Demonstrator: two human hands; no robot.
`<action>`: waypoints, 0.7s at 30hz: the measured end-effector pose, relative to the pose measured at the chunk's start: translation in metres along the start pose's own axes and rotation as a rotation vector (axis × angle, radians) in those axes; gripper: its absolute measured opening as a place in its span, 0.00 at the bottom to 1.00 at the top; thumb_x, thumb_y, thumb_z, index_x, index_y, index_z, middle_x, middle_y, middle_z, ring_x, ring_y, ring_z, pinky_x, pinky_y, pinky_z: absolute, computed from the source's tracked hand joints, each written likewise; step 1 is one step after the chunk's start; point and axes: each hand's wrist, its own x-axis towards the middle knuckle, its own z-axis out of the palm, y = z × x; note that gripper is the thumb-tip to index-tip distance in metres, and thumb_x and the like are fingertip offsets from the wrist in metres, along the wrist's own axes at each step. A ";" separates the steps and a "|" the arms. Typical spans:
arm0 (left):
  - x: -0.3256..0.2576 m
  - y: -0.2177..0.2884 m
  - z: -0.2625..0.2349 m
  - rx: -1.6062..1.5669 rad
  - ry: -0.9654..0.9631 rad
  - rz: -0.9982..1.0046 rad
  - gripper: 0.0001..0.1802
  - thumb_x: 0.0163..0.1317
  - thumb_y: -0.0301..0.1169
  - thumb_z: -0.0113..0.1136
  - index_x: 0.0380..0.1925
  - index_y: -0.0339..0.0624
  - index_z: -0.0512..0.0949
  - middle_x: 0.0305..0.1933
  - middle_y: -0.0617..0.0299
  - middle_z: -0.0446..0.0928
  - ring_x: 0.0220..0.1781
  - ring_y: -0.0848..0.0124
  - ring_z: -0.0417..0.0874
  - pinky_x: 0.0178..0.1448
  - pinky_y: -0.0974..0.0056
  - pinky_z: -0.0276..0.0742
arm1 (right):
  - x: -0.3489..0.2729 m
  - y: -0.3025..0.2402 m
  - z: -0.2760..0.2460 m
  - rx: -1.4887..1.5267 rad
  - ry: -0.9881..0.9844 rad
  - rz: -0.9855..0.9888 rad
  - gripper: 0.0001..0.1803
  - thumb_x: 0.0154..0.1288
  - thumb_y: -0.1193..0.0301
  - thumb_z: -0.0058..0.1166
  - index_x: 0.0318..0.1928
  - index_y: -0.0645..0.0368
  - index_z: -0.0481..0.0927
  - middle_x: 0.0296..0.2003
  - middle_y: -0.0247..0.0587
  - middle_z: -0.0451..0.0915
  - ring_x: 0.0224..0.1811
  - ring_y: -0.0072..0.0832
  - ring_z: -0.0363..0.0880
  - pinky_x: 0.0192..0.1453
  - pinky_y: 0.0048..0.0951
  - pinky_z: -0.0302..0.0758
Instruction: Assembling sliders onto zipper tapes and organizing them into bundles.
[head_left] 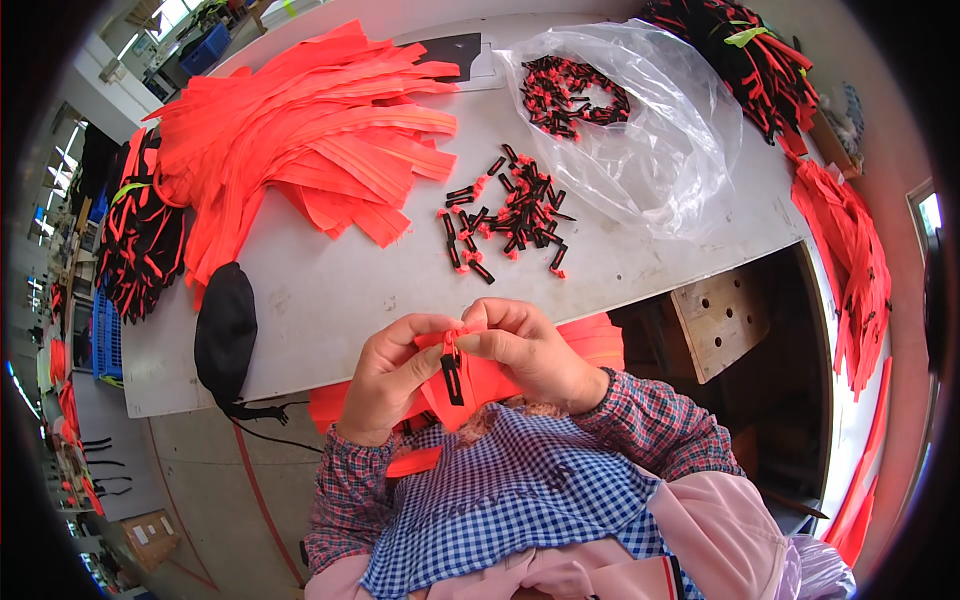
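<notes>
Checked blue-and-white cloth [500, 500] fills the lower edge nearest the camera and hides the wrists' undersides and whatever lies in the lap. Just above it both hands meet: the left hand [395, 375] and the right hand [525, 350] are each closed in a pinch on an orange strap [470, 385], fingertips almost touching. Most of the strap is covered by the fingers, and its lower part is lost behind the cloth. Hanging from the pinch between the two hands is a small black zipper pull [453, 375], long and narrow; how it joins the strap cannot be made out.

Beyond the hands, on the grey table [330, 290], lies a loose heap of black and orange pulls [510, 220]. Farther off to the right of it a clear plastic bag [640, 120] holds more of them. Beyond and to the left of the hands spreads a large fan of orange straps [320, 140]. Left of the hands a black cloth pouch [225, 335] rests at the table's edge. Right of the hands, under the table, a wooden board with holes [720, 320] shows.
</notes>
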 end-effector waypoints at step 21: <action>-0.004 0.013 0.006 0.257 0.026 0.039 0.17 0.69 0.24 0.60 0.57 0.32 0.75 0.52 0.57 0.81 0.54 0.76 0.80 0.58 0.71 0.76 | 0.005 0.000 -0.010 -0.415 -0.007 -0.270 0.03 0.70 0.77 0.57 0.42 0.63 0.81 0.37 0.31 0.80 0.40 0.18 0.76 0.47 0.22 0.73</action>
